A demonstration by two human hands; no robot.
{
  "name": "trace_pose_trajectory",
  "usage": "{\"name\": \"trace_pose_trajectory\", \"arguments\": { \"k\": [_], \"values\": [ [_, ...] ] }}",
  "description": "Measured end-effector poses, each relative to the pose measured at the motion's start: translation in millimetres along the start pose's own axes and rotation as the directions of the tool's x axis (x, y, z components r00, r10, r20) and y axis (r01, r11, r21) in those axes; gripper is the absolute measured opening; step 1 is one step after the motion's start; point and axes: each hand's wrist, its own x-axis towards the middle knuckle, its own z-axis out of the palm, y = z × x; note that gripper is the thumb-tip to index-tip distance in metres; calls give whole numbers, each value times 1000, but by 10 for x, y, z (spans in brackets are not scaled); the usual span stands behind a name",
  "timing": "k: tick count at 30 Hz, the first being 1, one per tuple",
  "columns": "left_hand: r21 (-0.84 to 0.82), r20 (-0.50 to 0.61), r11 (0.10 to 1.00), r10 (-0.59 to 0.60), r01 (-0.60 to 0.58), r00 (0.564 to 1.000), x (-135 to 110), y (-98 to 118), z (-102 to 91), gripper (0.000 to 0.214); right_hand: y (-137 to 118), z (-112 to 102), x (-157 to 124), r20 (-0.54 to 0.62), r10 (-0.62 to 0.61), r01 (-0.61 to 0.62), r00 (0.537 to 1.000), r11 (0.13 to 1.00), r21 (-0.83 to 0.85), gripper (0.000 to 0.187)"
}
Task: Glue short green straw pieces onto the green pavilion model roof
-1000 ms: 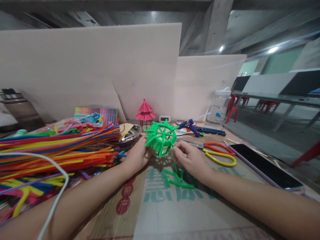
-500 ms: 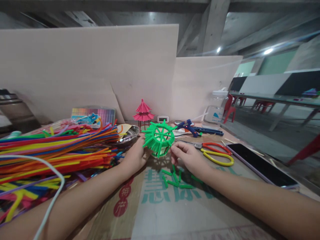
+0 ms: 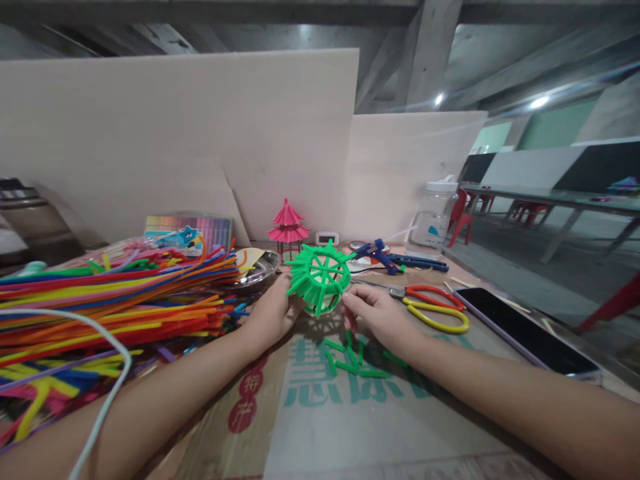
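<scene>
Your left hand (image 3: 273, 313) is cupped against the left side of the green stick frame (image 3: 320, 277), fingers curled on its rim and holding it tipped on edge, so the spokes of the wheel face you. The frame stands on the printed cardboard (image 3: 320, 433), just in front of the pink pagoda model (image 3: 289, 227).

Little has changed over the last second. Your right hand (image 3: 377, 317) has crept slightly up and in, and its pinched fingertips now sit right at the frame's lower right rim instead of just short of it. The frame has turned a touch under your left hand, but your grip on it looks the same. The contact is small and partly hidden, so I cannot tell whether your right fingers hold a short stick or only press on the rim.

The loose green pieces (image 3: 350, 357) lie scattered on the cardboard below your right wrist, seemingly undisturbed. That suggests the work is at the rim for now, not at the pile.

Beside your right hand lie the scissors (image 3: 435, 307), with the phone (image 3: 530, 333) farther right and the blue glue gun (image 3: 380, 255) behind. The heap of coloured pipe cleaners (image 3: 115, 300) fills the left.
</scene>
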Motion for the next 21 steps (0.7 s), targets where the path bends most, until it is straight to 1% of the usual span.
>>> {"name": "trace_pose_trajectory", "arguments": {
  "k": [6, 13, 18, 21],
  "values": [
    [1, 1, 1000, -4, 4, 1000, -4, -15, 5, 48, -3, 4, 2, -5, 32, -32, 999, 999, -5, 38],
    [15, 27, 1000, -11, 11, 1000, 0, -9, 4, 45, 6, 5, 6, 0, 34, -34, 999, 999, -7, 36],
    [7, 26, 1000, -4, 4, 1000, -1, -18, 5, 39, 27, -1, 10, 9, 31, -31, 999, 1000, 5, 40],
    [-9, 22, 1000, 2, -2, 1000, 4, -25, 3, 37, 22, -11, 10, 18, 26, -26, 1000, 999, 45, 45]
  ]
}}
